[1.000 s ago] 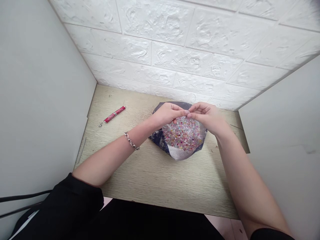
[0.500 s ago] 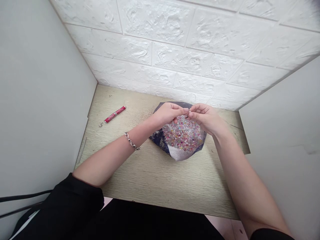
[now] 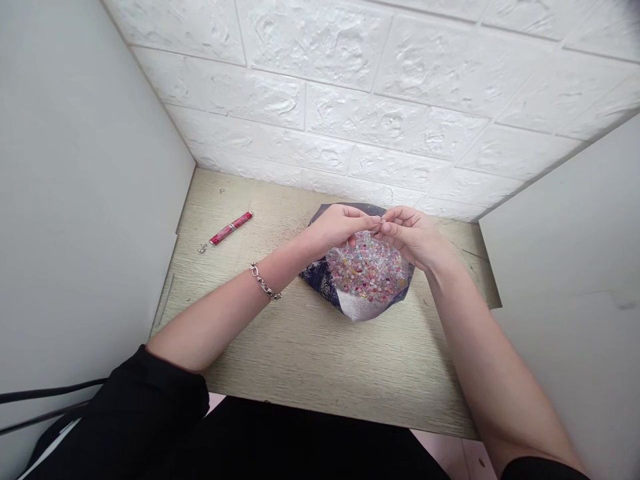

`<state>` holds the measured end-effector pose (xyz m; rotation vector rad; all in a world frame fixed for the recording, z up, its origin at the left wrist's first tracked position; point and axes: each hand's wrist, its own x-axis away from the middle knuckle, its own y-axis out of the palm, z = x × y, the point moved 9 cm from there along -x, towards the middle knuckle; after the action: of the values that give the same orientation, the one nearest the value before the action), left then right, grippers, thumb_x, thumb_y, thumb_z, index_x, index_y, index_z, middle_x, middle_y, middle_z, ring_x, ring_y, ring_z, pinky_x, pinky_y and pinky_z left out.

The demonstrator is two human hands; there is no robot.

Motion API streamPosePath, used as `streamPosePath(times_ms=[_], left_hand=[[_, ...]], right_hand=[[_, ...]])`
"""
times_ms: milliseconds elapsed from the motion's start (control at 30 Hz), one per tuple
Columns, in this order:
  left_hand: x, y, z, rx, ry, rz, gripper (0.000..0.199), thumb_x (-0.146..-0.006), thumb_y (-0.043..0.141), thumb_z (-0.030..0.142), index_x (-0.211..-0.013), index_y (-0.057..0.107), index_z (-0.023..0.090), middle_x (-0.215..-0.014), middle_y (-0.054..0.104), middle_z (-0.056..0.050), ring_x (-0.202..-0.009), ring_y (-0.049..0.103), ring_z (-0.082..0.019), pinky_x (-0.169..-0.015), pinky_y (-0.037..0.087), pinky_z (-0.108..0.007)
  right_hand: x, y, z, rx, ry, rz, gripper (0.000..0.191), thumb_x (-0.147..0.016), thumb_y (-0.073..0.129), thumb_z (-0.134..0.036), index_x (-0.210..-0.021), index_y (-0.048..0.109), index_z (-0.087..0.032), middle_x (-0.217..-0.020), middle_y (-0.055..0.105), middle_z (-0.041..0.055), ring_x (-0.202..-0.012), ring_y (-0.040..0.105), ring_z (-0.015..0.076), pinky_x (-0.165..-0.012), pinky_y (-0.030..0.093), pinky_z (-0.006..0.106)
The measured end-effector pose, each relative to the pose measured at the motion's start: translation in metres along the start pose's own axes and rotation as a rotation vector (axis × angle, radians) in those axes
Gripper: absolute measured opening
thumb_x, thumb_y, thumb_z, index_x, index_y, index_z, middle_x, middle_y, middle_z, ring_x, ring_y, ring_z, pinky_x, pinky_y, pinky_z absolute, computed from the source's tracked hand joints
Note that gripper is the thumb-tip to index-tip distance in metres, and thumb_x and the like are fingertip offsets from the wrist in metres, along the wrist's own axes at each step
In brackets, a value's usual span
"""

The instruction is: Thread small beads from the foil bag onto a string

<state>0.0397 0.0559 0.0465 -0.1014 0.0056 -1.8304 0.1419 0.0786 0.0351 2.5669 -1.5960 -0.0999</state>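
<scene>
Pinched fingers over beads

The left hand (image 3: 345,227) and right hand (image 3: 415,237) meet, fingertips pinched, above multicoloured beads (image 3: 367,270) in a dark blue patterned cloth (image 3: 324,288) on the table (image 3: 310,353); a red stick (image 3: 231,228) lies to the left, near a white brick-patterned wall (image 3: 320,107)

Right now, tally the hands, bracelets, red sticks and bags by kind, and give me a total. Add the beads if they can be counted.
Hands: 2 (left hand, right hand)
Bracelet: 1
Red stick: 1
Bag: 1
Total: 5
Beads: too many and too small to count, left out.
</scene>
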Motion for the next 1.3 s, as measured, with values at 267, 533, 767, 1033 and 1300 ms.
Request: streamPosePath(times_ms=[267,533,767,1033,1300], left_hand=[[0.0,0.0,0.002,-0.021,0.018,0.004,0.02,-0.068,0.057,0.033,-0.06,0.058,0.014,-0.041,0.04,0.005,-0.038,0.035,-0.003,-0.04,0.023,-0.018],[0.0,0.0,0.001,-0.093,0.041,-0.004,0.03,-0.066,0.056,0.043,-0.058,0.057,0.014,-0.042,0.04,0.004,-0.04,0.034,-0.003,-0.041,0.021,-0.019],[-0.002,-0.003,-0.004,-0.16,0.013,0.001,0.036,-0.065,0.055,0.049,-0.059,0.057,0.013,-0.042,0.04,0.004,-0.039,0.031,-0.002,-0.042,0.018,-0.02],[-0.001,0.002,-0.004,-0.088,0.008,-0.055,0.033,-0.067,0.057,0.045,-0.058,0.056,0.014,-0.043,0.041,0.004,-0.04,0.032,-0.002,-0.042,0.02,-0.02],[-0.001,0.002,-0.005,-0.075,-0.025,-0.083,0.029,-0.067,0.057,0.04,-0.056,0.054,0.014,-0.043,0.04,0.004,-0.041,0.031,-0.002,-0.042,0.021,-0.019]], right_hand=[[0.001,0.001,0.0,-0.012,0.02,-0.006,0.025,-0.053,0.076,-0.026,-0.069,0.058,-0.019,-0.061,0.061,-0.0039,-0.059,0.057,0.0075,-0.06,0.047,0.02],[0.0,0.003,-0.001,0.053,0.005,-0.016,0.026,-0.052,0.076,-0.027,-0.069,0.058,-0.019,-0.06,0.06,-0.004,-0.057,0.056,0.0076,-0.059,0.046,0.021],[0.004,0.002,-0.017,0.374,-0.061,0.044,0.017,-0.058,0.07,-0.025,-0.069,0.06,-0.018,-0.065,0.063,-0.001,-0.063,0.058,0.0115,-0.062,0.046,0.025],[0.015,0.004,-0.045,0.872,-0.132,0.154,0.012,-0.064,0.065,-0.029,-0.067,0.065,-0.017,-0.062,0.064,0.0013,-0.059,0.056,0.0143,-0.055,0.041,0.026],[0.022,0.028,-0.061,1.302,-0.322,0.074,0.011,-0.075,0.055,-0.024,-0.068,0.062,-0.02,-0.062,0.062,-0.0007,-0.057,0.053,0.0121,-0.055,0.036,0.025]])
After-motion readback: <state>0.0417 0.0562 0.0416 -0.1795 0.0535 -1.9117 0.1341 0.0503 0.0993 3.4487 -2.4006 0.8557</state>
